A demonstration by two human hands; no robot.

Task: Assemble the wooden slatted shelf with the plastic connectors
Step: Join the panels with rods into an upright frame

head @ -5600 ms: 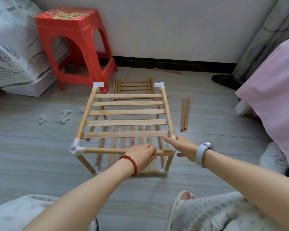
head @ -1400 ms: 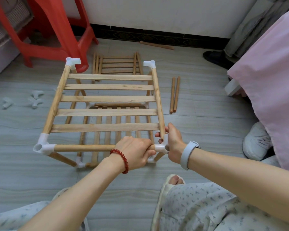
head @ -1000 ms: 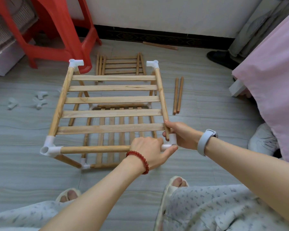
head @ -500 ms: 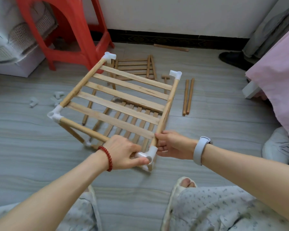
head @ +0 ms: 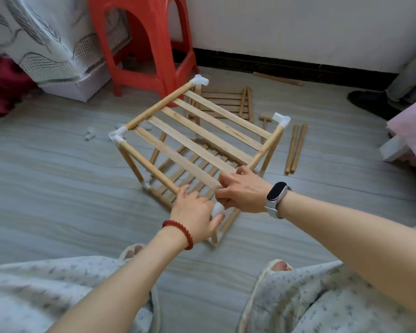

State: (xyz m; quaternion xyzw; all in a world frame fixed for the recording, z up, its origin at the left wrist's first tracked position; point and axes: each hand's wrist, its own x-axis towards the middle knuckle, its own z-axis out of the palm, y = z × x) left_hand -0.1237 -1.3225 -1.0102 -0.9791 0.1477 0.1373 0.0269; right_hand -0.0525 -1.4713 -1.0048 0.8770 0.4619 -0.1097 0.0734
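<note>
The wooden slatted shelf (head: 197,138) stands on the floor, turned so one corner faces me. White plastic connectors cap its top corners: far (head: 201,80), right (head: 282,119), left (head: 117,137) and near (head: 218,209). My right hand (head: 244,192) grips the right side rail just above the near connector, fingers curled round it. My left hand (head: 195,210) lies over the end of the front rod beside that connector, fingers fairly straight, thumb reaching under it. A lower slatted tier shows through the top slats.
A red plastic stool (head: 139,44) stands behind the shelf. On the floor lie another slatted panel (head: 226,102), a small wooden mallet (head: 264,118), two loose rods (head: 296,147), loose connectors (head: 90,134) and a rod (head: 277,79) by the wall. Pink bedding (head: 413,126) is at the right.
The shelf has been swung round from square-on to corner-on. My left hand has loosened from its grip on the front rod; my right hand keeps hold of the side rail.
</note>
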